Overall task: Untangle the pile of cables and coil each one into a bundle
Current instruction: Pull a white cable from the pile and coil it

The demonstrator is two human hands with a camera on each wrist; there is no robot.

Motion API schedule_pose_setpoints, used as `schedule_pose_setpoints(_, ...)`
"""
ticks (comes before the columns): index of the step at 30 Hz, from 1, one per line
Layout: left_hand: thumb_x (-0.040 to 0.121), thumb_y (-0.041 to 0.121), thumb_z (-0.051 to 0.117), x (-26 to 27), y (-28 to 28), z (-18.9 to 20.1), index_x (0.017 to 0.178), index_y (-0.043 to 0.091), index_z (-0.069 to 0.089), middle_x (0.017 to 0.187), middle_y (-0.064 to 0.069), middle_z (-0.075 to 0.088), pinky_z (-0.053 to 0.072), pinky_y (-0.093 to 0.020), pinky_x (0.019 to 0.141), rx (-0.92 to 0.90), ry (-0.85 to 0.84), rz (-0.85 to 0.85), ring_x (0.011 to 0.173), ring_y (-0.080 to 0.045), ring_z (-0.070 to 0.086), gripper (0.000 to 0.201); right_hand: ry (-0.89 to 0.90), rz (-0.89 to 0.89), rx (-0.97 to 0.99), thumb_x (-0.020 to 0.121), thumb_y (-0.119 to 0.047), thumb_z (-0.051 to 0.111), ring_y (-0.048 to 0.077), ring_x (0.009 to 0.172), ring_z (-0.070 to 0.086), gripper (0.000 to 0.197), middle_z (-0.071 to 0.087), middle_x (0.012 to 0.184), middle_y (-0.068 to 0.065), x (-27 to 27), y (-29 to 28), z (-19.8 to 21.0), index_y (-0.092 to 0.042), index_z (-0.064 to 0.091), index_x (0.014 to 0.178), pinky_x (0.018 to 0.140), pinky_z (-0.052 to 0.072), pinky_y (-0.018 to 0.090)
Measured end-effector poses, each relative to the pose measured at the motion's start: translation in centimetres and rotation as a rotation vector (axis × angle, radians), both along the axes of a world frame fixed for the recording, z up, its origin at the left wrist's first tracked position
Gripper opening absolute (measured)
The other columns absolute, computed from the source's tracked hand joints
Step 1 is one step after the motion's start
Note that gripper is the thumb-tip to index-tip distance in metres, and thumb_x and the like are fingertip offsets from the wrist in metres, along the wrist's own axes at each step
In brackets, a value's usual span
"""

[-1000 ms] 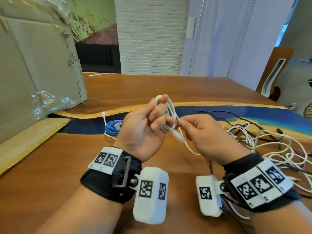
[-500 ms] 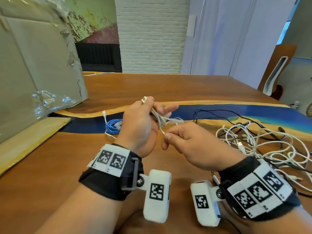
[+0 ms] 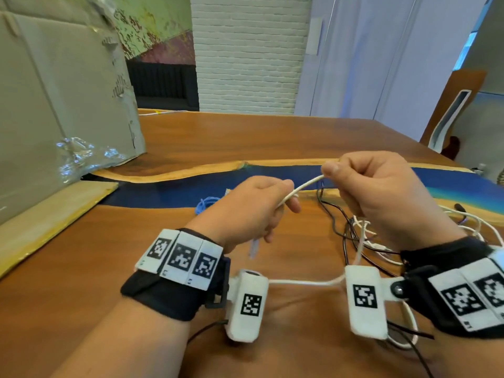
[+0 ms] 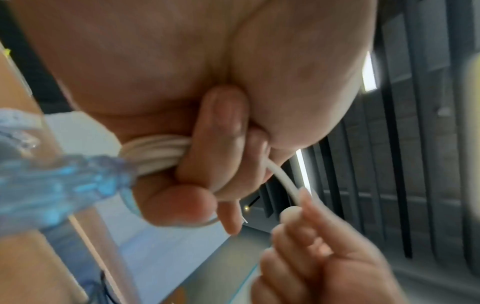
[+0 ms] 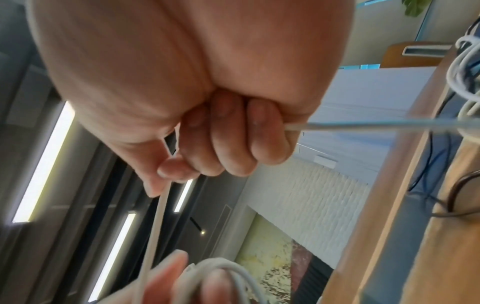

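Note:
My left hand [image 3: 261, 211] grips a small coil of white cable [image 4: 155, 154] in its curled fingers, above the wooden table [image 3: 245, 137]. A taut length of the white cable [image 3: 302, 188] runs from it up to my right hand [image 3: 362, 184], which pinches it between thumb and forefinger. In the right wrist view the cable [image 5: 155, 222] passes through my right fist and out toward the pile. A clear plug [image 4: 59, 185] hangs blurred beside the coil. The tangled pile of white and black cables [image 3: 365, 238] lies on the table at the right, partly behind my right hand.
A coiled blue cable [image 3: 206, 204] lies on the table's blue resin strip behind my left hand. A large cardboard box [image 3: 54, 105] stands at the left on a flat cardboard sheet [image 3: 49, 216]. A wooden chair [image 3: 452, 113] stands at the far right.
My hands have moved apart: the right hand rose up and to the right, drawing a length of white cable out taut from the coil. The left hand dropped lower with the coil.

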State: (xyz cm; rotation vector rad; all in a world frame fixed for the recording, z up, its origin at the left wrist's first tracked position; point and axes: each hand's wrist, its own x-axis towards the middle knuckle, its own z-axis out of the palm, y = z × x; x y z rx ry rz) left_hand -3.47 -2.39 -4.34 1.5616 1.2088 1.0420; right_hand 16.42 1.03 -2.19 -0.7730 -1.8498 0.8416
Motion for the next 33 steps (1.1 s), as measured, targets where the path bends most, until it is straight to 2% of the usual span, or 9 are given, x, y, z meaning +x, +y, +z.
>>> schedule_pose_setpoints(4,0.11,0.029,0.029,0.0,-0.8,0.4,0.101,-0.005,0.064,0.045,0.004,0.02,0.034,-0.028,0.047,-0.094,-0.287,-0.207,0.038,-0.014,0.013,0.05,-0.019,-0.087,-0.013,0.095,-0.035,0.063,0.003,0.038,0.036,0.043,0.038,0.041,-0.013,-0.1,0.9,-0.9,-0.005,0.057,0.065,0.053,0.04,0.016)
schedule_pose_setpoints(8,0.108,0.024,0.033,-0.7,-0.7,0.9,0.093,0.002,0.064,0.047,0.007,0.018,0.035,-0.025,0.045,-0.118,-0.527,-0.217,0.034,-0.008,0.013,0.041,-0.074,-0.042,-0.052,0.103,-0.029,0.055,-0.005,0.044,0.053,0.039,0.047,0.04,-0.016,-0.2,1.0,-1.1,-0.006,0.064,0.073,0.059,0.033,0.019)
schedule_pose_setpoints(11,0.108,0.027,0.033,-1.1,-0.4,1.0,0.091,0.007,0.062,0.049,0.009,0.021,0.038,-0.024,0.048,-0.121,-0.677,-0.184,0.038,-0.009,0.011,0.039,-0.125,-0.022,-0.045,0.105,-0.032,0.052,0.004,0.043,0.034,0.036,0.038,0.047,-0.011,-0.6,1.2,-1.5,-0.013,0.074,0.085,0.049,0.032,0.012)
schedule_pose_setpoints(16,0.108,0.028,0.033,-0.9,-0.2,1.0,0.095,0.007,0.059,0.053,0.007,0.016,0.044,-0.024,0.052,-0.138,-0.918,-0.211,0.037,-0.009,0.018,0.037,-0.179,0.056,-0.095,0.108,-0.029,0.048,0.013,0.052,0.029,0.029,0.033,0.057,-0.004,-1.8,1.3,-2.8,-0.024,0.077,0.102,0.048,0.027,0.022)
schedule_pose_setpoints(21,0.106,0.029,0.034,-0.2,-0.5,0.8,0.089,0.003,0.071,0.048,0.005,0.014,0.042,-0.025,0.049,-0.202,-0.754,-0.224,0.037,-0.013,0.01,0.048,-0.092,-0.186,0.046,0.107,-0.027,0.051,0.004,0.044,0.039,0.027,0.042,0.046,-0.016,-1.1,1.8,-2.5,-0.022,0.076,0.097,0.049,0.03,0.014)
schedule_pose_setpoints(24,0.105,0.029,0.033,0.3,-0.8,0.9,0.086,0.004,0.069,0.048,0.005,0.013,0.04,-0.025,0.046,-0.238,-0.722,-0.276,0.037,-0.013,0.008,0.048,-0.121,-0.267,0.097,0.106,-0.029,0.053,0.0,0.054,0.049,0.026,0.055,0.052,-0.022,-0.8,1.9,-2.3,-0.025,0.076,0.094,0.056,0.036,0.016)
schedule_pose_setpoints(26,0.105,0.028,0.034,0.2,-0.7,1.0,0.094,0.003,0.066,0.051,0.006,0.016,0.043,-0.025,0.05,-0.21,-0.824,-0.286,0.038,-0.011,0.012,0.042,-0.158,-0.237,0.076,0.106,-0.029,0.052,-0.003,0.062,0.055,0.027,0.061,0.06,-0.022,-1.1,1.9,-2.3,-0.025,0.077,0.097,0.062,0.041,0.021)
schedule_pose_setpoints(29,0.106,0.024,0.032,0.0,-0.3,1.1,0.115,0.0,0.06,0.056,0.005,0.027,0.049,-0.025,0.063,-0.138,-1.029,-0.238,0.041,-0.009,0.028,0.038,-0.306,-0.087,-0.038,0.107,-0.034,0.05,0.007,0.051,0.039,0.03,0.047,0.058,-0.006,-1.7,1.2,-2.6,-0.025,0.077,0.097,0.051,0.033,0.022)
schedule_pose_setpoints(33,0.109,0.021,0.032,-0.2,0.2,1.0,0.124,-0.003,0.052,0.065,0.003,0.043,0.053,-0.031,0.086,-0.008,-1.159,-0.052,0.055,-0.011,0.054,0.035,-0.498,0.048,-0.115,0.106,-0.037,0.05,0.006,0.045,0.036,0.03,0.045,0.051,-0.008,-3.0,0.1,-3.0,-0.025,0.075,0.094,0.049,0.033,0.023)
